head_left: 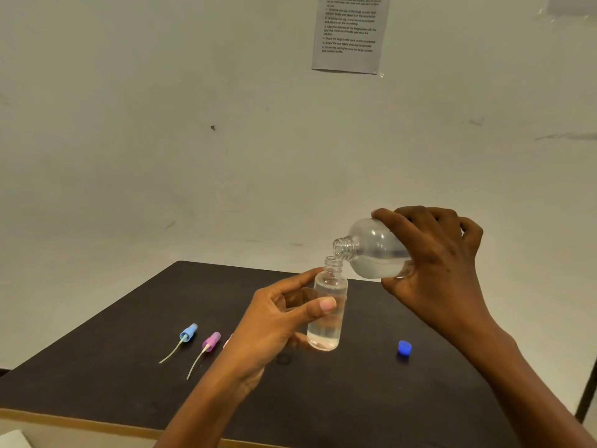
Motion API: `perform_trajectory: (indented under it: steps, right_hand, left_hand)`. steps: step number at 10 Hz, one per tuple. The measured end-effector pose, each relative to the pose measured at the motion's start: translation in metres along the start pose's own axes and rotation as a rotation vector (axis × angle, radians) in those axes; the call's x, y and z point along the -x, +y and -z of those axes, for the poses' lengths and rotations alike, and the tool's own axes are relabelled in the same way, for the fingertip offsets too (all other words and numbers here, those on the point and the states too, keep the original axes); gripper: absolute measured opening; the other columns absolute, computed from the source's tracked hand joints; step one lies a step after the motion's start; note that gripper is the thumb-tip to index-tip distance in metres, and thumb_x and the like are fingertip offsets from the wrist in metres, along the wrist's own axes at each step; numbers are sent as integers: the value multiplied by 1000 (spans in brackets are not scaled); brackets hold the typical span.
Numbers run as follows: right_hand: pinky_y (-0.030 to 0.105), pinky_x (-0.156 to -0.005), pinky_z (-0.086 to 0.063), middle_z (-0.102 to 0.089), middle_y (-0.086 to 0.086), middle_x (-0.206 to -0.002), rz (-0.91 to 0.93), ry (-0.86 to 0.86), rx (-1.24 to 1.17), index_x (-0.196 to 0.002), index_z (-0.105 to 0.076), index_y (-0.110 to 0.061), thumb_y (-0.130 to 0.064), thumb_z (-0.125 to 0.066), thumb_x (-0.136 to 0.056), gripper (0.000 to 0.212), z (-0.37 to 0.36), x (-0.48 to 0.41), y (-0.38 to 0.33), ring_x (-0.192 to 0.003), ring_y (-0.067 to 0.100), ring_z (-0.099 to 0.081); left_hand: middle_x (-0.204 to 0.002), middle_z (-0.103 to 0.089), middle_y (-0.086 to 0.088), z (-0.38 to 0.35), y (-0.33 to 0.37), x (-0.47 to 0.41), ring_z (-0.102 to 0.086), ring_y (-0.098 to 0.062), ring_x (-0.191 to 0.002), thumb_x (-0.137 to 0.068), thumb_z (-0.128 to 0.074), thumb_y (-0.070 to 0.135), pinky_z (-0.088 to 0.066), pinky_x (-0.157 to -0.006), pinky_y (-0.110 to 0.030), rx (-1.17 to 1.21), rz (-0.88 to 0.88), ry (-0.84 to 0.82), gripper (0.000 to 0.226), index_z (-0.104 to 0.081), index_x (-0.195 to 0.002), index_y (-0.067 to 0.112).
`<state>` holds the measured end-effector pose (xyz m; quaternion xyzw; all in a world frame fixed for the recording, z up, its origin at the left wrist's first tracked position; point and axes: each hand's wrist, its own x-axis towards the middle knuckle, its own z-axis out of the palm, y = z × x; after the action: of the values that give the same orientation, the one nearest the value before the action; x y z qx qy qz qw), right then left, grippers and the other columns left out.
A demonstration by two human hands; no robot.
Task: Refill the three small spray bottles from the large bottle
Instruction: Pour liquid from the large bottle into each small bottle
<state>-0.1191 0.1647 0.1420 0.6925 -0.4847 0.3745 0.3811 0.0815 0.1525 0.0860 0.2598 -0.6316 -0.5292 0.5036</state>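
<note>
My left hand (274, 321) holds a small clear bottle (328, 315) upright, just above the dark table (129, 383), thumb in front and fingers behind it. The bottle is uncapped and mostly full of clear liquid. My right hand (436, 263) grips the large clear bottle (371, 250), tilted with its open neck right over the small bottle's mouth. Liquid pools in the lower side of the large bottle. Other small bottles may stand behind my left hand; I cannot tell.
A blue spray head (189, 333) and a pink spray head (211, 341), each with a white tube, lie left of my left hand. A third pale cap edge (227, 342) peeks out beside my wrist. A blue cap (404, 347) sits at the right. Wall behind holds a paper sheet (350, 33).
</note>
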Motion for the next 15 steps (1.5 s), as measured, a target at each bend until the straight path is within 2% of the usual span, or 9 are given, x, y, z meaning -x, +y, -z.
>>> perform_trajectory:
  steps: [5,8,11,15]
  right_hand:
    - [35,-85,-20,-60,3,-108,3,1,1,-121,-44,-30,-10,-83,-47,86,0,-1,0,-106,22,-40]
    - [35,-86,-20,-59,3,-108,6,4,-4,-121,-43,-30,-8,-83,-46,87,1,-1,0,-105,22,-39]
    - [35,-85,-20,-60,3,-107,8,15,0,-120,-44,-30,-9,-83,-46,86,2,-2,0,-104,21,-40]
    - [35,-85,-20,-60,4,-107,5,16,-3,-120,-44,-30,-7,-83,-46,87,2,-1,0,-105,21,-40]
  left_hand:
    - [-108,-72,2,1,-1,-1,-68,-21,-102,-53,-74,38,-59,-68,-38,0,6,1,57,-61,-108,40]
    - [-102,-74,4,0,1,0,-70,-17,-97,-57,-72,33,-58,-62,-31,8,-4,2,48,-62,-103,40]
    - [-101,-74,4,0,1,0,-70,-16,-96,-58,-72,32,-57,-60,-30,6,-6,9,48,-61,-104,40]
    - [-102,-74,6,0,0,0,-70,-15,-97,-57,-71,34,-59,-68,-36,-14,-3,13,48,-60,-103,42]
